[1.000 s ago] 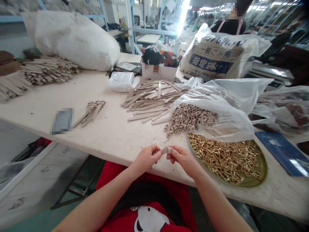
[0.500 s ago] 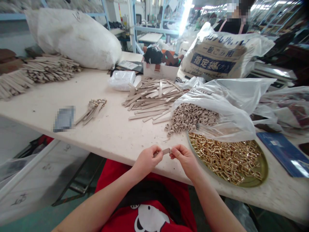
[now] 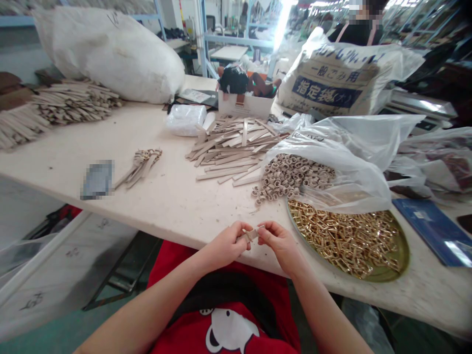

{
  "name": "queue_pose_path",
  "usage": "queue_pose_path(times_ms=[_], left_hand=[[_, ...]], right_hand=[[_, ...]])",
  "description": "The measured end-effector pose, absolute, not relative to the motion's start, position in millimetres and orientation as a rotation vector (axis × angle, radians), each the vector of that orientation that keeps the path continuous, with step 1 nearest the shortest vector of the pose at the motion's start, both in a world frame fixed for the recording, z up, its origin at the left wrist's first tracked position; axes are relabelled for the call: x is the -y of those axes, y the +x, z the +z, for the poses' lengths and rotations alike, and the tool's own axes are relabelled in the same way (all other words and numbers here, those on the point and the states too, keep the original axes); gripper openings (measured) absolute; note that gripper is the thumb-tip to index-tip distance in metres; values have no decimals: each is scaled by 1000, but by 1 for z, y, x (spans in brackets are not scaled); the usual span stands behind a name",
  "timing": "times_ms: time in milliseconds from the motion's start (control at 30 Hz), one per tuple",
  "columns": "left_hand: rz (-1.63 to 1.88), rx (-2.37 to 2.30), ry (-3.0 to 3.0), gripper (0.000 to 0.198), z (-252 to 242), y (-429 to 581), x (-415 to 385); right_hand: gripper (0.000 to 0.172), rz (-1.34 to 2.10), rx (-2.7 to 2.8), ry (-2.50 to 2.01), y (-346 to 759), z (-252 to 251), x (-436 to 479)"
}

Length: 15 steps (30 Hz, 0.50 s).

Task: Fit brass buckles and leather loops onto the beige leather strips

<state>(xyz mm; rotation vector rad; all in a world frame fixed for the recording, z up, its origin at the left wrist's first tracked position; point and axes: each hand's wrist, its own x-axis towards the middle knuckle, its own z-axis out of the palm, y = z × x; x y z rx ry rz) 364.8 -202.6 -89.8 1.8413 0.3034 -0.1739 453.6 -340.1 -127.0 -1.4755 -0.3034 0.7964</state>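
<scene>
My left hand (image 3: 225,244) and my right hand (image 3: 279,243) meet at the near edge of the table (image 3: 162,196), both pinching one short beige strap piece (image 3: 251,234) between their fingertips. Just right of my right hand lies a round gold tray (image 3: 400,263) heaped with small gold metal buckles (image 3: 346,238). Beyond it a clear plastic bag (image 3: 346,172) spills small beige loops (image 3: 291,177). A loose pile of beige strips (image 3: 232,147) lies further back at centre.
A small bundle of finished straps (image 3: 140,164) lies at left, with stacked strips (image 3: 70,101) and a big white sack (image 3: 110,51) behind. A printed bag (image 3: 339,81), a white box (image 3: 245,104) and a blue book (image 3: 431,228) stand at right. Another person (image 3: 356,29) works across the table.
The strap piece between my fingertips has turned and sits lower and more tilted. Both hands stay together at the table edge, shifted slightly.
</scene>
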Motion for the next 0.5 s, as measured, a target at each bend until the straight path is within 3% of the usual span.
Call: queue_pose_path(times_ms=[133,267,400,500], left_hand=[[-102,-314,1711,20,-95,363,202],[-105,-323,1668,16,-97,363,202],[-123,-314,1762,17,-93,360,202],[-91,-372,1954,20,-90,358,201]], right_hand=[[25,811,317,-1412,445,-126,335],[40,898,204,-1169,439,-123,335],[22,1035,66,-1046,436,-121,336],[20,1184,33,-986,433,-125,338]])
